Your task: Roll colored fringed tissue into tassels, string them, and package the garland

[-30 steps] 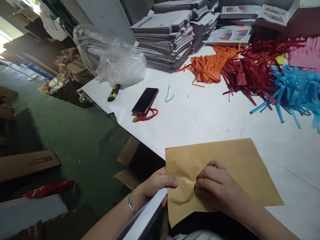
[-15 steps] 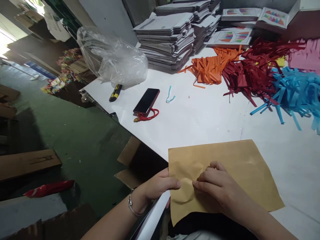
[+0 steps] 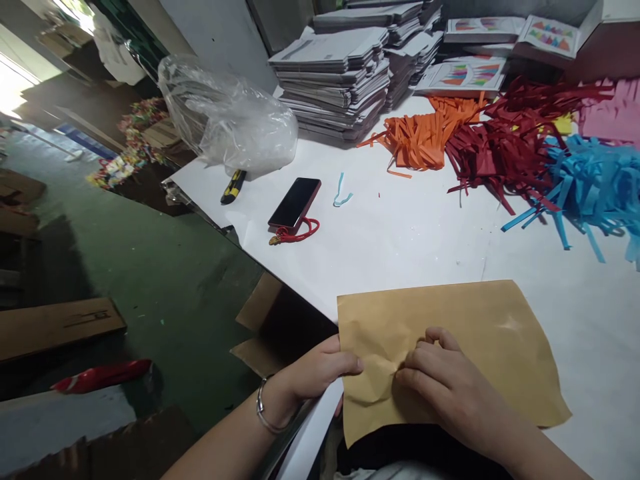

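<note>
A sheet of brown paper [image 3: 480,333] lies across the near edge of the white-covered table [image 3: 400,247], wrinkled on its left part. My left hand [image 3: 325,367] grips its left edge, thumb on top and the other fingers underneath, largely hidden. On the paper's middle, my right hand [image 3: 445,380] has its fingers curled and pinched at a crease in the sheet. Beyond the paper are a dark phone [image 3: 295,202] with a red cord and a small blue strip [image 3: 342,193].
A yellow-black cutter [image 3: 233,187] and a clear plastic bag [image 3: 240,127] lie at the table's left corner. Behind are stacked cards [image 3: 335,87]; orange [image 3: 415,140], dark red [image 3: 505,147] and blue [image 3: 595,187] paper fringes lie right. An open carton [image 3: 263,303] stands below the edge.
My right hand has shifted slightly right, its fingertips farther from my left thumb. The paper's far right corner has moved a little right, and the creases have changed shape.
</note>
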{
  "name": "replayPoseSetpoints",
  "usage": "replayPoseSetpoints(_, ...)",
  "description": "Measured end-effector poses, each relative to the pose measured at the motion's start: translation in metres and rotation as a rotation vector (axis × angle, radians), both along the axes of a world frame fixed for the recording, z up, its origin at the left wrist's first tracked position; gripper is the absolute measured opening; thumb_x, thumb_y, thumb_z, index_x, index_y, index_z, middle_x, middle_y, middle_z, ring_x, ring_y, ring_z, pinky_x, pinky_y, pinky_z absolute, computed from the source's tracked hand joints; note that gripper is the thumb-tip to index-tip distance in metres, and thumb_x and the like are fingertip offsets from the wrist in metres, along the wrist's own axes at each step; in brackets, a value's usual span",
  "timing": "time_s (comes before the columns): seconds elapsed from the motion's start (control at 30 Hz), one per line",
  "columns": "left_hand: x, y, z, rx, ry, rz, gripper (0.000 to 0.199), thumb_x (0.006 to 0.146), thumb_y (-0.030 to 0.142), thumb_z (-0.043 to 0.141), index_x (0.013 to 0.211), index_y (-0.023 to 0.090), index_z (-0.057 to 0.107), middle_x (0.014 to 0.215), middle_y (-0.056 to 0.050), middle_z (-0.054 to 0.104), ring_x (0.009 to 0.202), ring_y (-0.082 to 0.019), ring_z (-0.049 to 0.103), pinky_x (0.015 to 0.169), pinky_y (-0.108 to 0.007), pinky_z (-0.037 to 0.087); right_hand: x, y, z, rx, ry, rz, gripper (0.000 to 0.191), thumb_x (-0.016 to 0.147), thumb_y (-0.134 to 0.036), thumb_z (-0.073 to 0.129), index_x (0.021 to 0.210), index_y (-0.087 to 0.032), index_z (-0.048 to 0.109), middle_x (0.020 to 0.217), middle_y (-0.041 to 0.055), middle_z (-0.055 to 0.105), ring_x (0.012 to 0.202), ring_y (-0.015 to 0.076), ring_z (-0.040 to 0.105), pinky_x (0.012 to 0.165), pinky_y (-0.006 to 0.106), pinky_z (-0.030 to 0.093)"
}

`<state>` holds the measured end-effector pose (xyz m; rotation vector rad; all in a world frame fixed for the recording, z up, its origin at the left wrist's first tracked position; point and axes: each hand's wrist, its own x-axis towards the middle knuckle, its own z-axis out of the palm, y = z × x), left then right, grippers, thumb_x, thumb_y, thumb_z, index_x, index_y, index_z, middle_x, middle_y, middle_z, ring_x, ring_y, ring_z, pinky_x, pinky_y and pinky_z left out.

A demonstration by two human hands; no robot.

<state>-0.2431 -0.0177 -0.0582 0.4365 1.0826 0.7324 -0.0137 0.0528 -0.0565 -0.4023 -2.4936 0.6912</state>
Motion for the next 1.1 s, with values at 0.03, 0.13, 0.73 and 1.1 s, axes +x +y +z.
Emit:
replayPoseSetpoints(0.03, 0.0, 0.0, 0.0, 0.0, 0.008, 0.01, 0.011, 0.075, 0.019, 0.067, 0.085, 0.014, 0.069, 0.057, 0.003, 0.063, 0.045, -0.01, 0.051, 0.046, -0.021, 0.037, 0.001, -0.001, 0.001, -0.006, 0.002, -0.001, 0.028, 0.099, -0.001, 0.038, 0.097, -0.016, 0.062, 0.079, 0.0015, 0.062, 0.068, 0.0128, 0.052, 0.089, 0.037, 0.038)
replayPoseSetpoints(0.13, -0.002, 0.001, -0.001, 0.028, 0.025, 0.035, 0.018, 0.073, 0.02, 0.068, 0.09, 0.014, 0.071, 0.063, 0.001, 0.066, 0.052, -0.012, 0.055, 0.05, -0.023, 0.04, 0.008, -0.002, 0.003, -0.091, 0.042, -0.017, 0.022, 0.097, -0.002, 0.045, 0.099, -0.018, 0.06, 0.079, 0.0015, 0.06, 0.069, 0.0141, 0.05, 0.08, 0.035, 0.041)
replayPoseSetpoints(0.73, 0.005, 0.01, 0.028, 0.237, 0.207, -0.135, 0.034, 0.08, 0.028, 0.068, 0.111, 0.014, 0.071, 0.102, -0.007, 0.073, 0.094, -0.025, 0.063, 0.085, -0.036, 0.049, 0.003, 0.004, -0.004, -0.054, -0.004, -0.044, 0.027, 0.096, -0.004, 0.049, 0.113, -0.019, 0.064, 0.089, 0.0045, 0.063, 0.077, 0.0167, 0.048, 0.075, 0.032, 0.037)
replayPoseSetpoints(1.1, 0.007, 0.009, 0.026, 0.341, 0.248, -0.176, 0.037, 0.087, 0.034, 0.066, 0.118, 0.015, 0.07, 0.111, -0.009, 0.072, 0.1, -0.027, 0.065, 0.09, -0.039, 0.051, 0.021, -0.003, 0.013, 0.012, 0.085, -0.044, 0.025, 0.096, 0.0, 0.044, 0.095, -0.018, 0.062, 0.076, 0.0014, 0.056, 0.066, 0.0134, 0.043, 0.07, 0.033, 0.037)
